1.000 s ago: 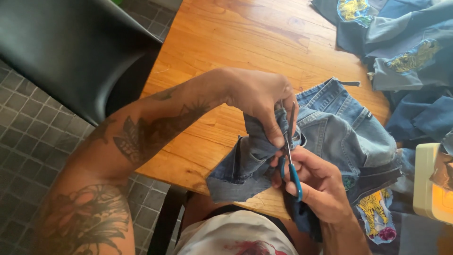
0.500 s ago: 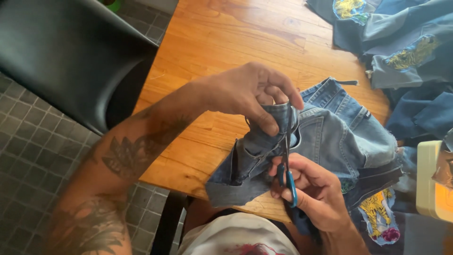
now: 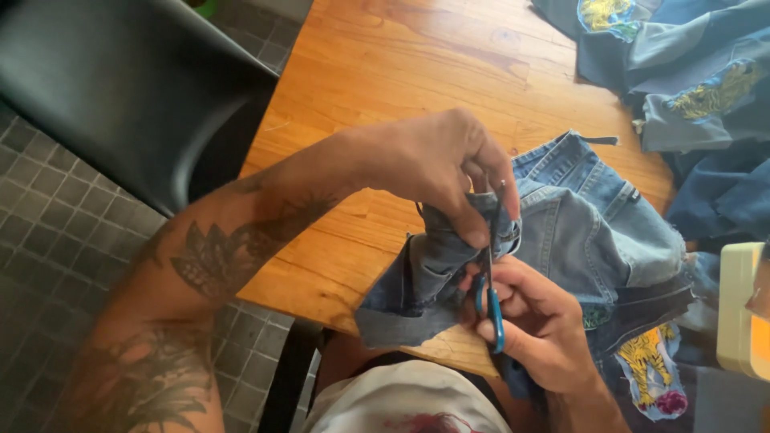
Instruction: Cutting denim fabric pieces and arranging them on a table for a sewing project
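- The left hand [image 3: 437,164] pinches a bunched fold of the blue jeans [image 3: 561,232], its grip closed on the cloth and holding it up off the worktop [image 3: 385,88].
- The right hand [image 3: 533,329] has its fingers through the blue handles of the scissors [image 3: 491,273], its grip closed around them; the thin blades point up into the fold, just beside the left fingertips.
- To cut well here, I judge the cloth should be kept taut and the left fingertips kept out of the blades' path, with short snips along the seam.
- The jeans lie at the near edge of the worktop, partly hanging over it toward the person's lap.
- The denim looks thick and stiff, with doubled seams and a raw, frayed lower edge.
- The worktop is smooth, orange-brown wood with visible grain.
- More denim pieces with yellow stitched patches [image 3: 706,88] lie beyond the jeans, at the far side of the worktop.
- A dark chair [image 3: 120,88] stands left of the worktop on grey tiles.
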